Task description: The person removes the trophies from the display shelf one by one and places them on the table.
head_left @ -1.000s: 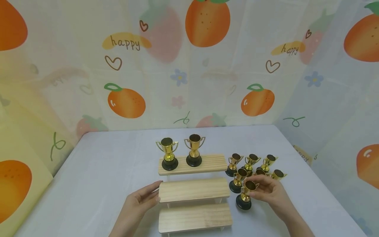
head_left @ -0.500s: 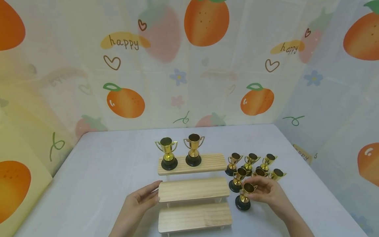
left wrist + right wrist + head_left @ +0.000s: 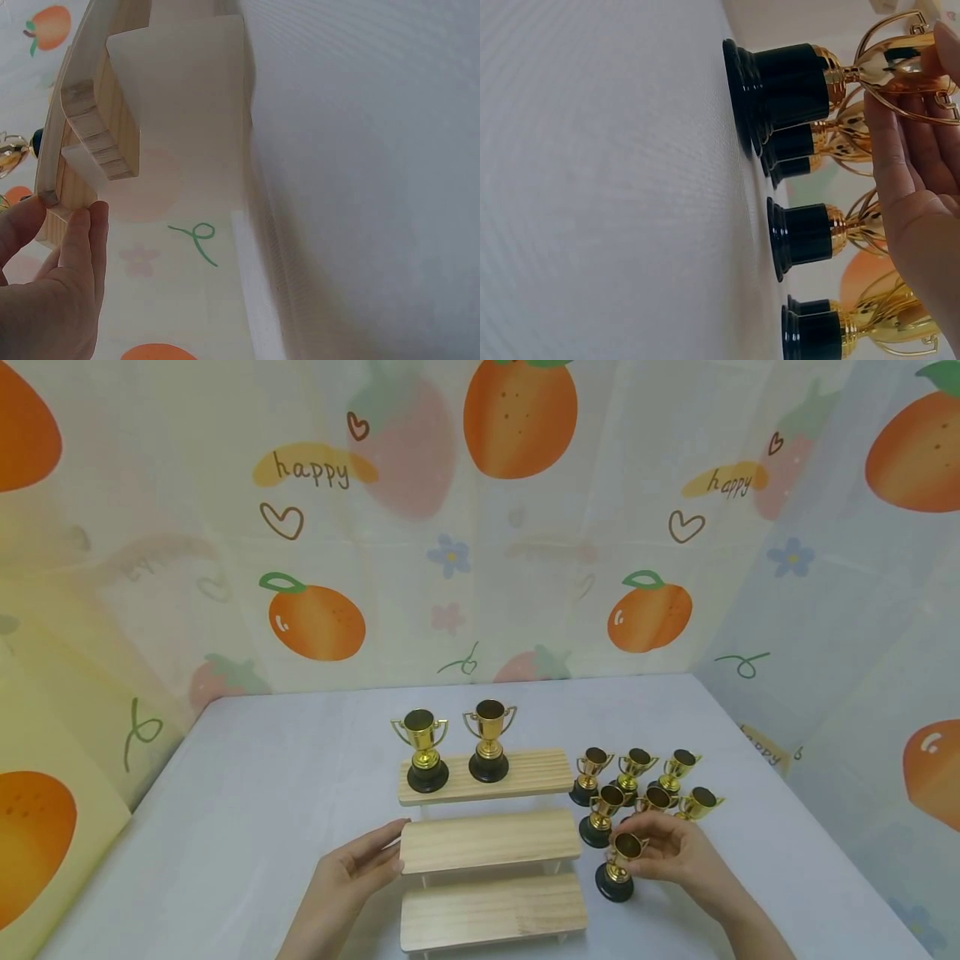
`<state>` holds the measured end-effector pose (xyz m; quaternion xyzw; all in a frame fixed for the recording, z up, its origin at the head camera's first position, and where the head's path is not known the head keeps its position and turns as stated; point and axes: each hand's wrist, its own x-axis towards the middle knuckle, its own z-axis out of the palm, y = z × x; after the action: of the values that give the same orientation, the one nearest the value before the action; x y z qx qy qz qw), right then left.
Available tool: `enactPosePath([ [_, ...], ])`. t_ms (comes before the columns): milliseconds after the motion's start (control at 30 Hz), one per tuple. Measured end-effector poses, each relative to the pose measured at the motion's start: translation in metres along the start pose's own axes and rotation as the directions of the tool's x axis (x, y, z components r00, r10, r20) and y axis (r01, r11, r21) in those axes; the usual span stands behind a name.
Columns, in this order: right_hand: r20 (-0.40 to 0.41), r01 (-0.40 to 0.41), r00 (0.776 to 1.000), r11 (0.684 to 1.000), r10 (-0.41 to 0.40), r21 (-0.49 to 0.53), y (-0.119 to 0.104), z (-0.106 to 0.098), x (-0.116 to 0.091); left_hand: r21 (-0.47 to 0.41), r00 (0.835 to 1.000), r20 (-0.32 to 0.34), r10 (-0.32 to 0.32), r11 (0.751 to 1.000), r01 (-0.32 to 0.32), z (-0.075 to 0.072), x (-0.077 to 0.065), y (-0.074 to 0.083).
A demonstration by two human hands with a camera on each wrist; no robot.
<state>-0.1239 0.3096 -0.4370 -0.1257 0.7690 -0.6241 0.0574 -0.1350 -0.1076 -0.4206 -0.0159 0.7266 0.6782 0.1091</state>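
My right hand (image 3: 671, 852) pinches a small gold trophy cup (image 3: 615, 868) by its bowl. The cup has a round black base and stands roughly upright beside the stand's right end; in the right wrist view its base (image 3: 787, 86) is at the white tabletop, and I cannot tell if it touches. My left hand (image 3: 351, 870) grips the left end of a three-tier wooden display stand (image 3: 491, 842) at its middle tier, thumb and fingers on opposite faces of the board (image 3: 79, 187). Two gold trophies, left (image 3: 424, 752) and right (image 3: 489, 742), stand on the top tier.
Several similar trophies (image 3: 630, 772) stand in a cluster right of the stand, just behind my right hand, which partly hides some. The white tabletop (image 3: 225, 827) stretches to the left. A fruit-patterned cloth (image 3: 495, 568) hangs behind and at both sides.
My right hand and the trophy in it have shifted slightly nearer to me, away from the cluster. The left hand keeps its hold on the stand, and the stand has not moved.
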Motion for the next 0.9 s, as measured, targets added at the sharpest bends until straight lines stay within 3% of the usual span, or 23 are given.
enactPosePath([
  [367, 0.014, -0.012, 1.0, 1.0, 0.013, -0.01, 0.0017, -0.0038, -0.0017, -0.003, 1.0, 0.008, 0.007, 1.0, -0.007, -0.0005, -0.0005, -0.0001],
  [600, 0.053, -0.013, 0.999, 0.999, 0.011, 0.04, 0.0013, -0.0065, -0.0026, -0.019, 1.0, -0.004, 0.015, 1.0, -0.015, -0.0003, -0.0002, -0.0007],
  [900, 0.064, 0.002, 0.998, 0.999, -0.005, 0.038, -0.0006, -0.0069, -0.0047, -0.013, 1.0, 0.023, 0.006, 1.0, -0.006, -0.0012, -0.0001, -0.001],
])
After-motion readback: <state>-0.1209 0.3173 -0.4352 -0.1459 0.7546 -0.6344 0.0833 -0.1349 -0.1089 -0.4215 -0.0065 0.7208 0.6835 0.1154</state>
